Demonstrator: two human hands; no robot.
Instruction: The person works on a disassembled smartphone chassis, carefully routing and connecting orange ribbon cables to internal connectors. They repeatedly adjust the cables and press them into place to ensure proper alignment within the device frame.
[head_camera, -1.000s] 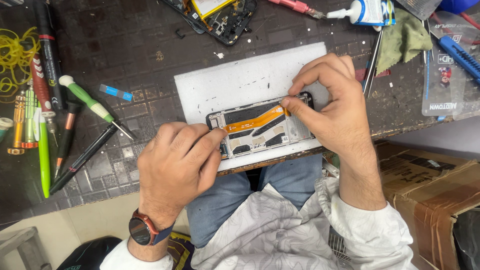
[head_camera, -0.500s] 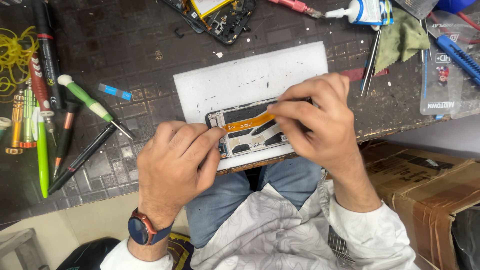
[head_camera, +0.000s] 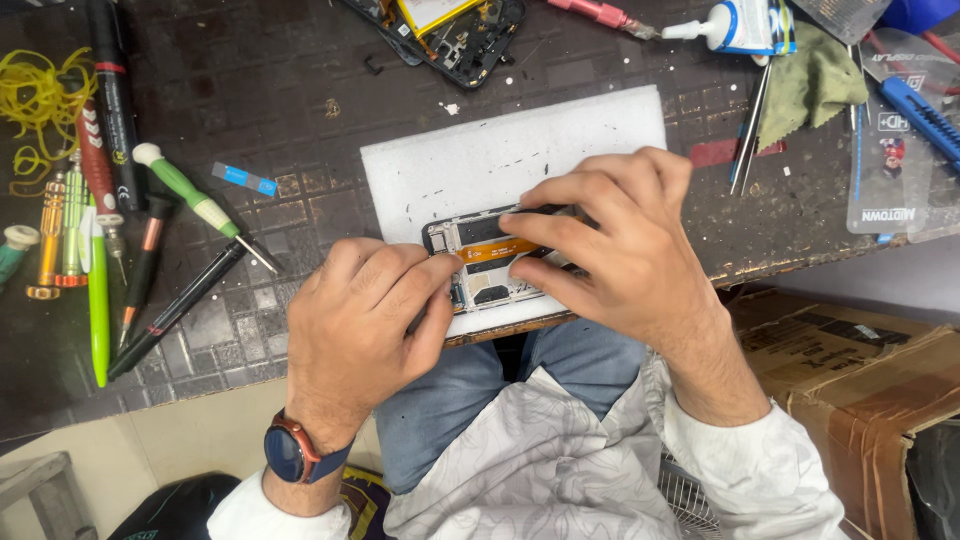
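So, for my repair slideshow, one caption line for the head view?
Both hands, left hand and right hand, press on an opened phone lying on a white foam pad.

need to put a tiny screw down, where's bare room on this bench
Free: the upper white pad above the opened phone, and dark mat between the black marker and the second phone. Crowded: tool row at far left, top-right corner.

- Bare dark mat (head_camera: 290, 80) lies open far-left of the white pad (head_camera: 500, 150).
- Screwdrivers (head_camera: 190, 200) crowd the left; a second opened phone (head_camera: 450, 25) blocks the far edge.
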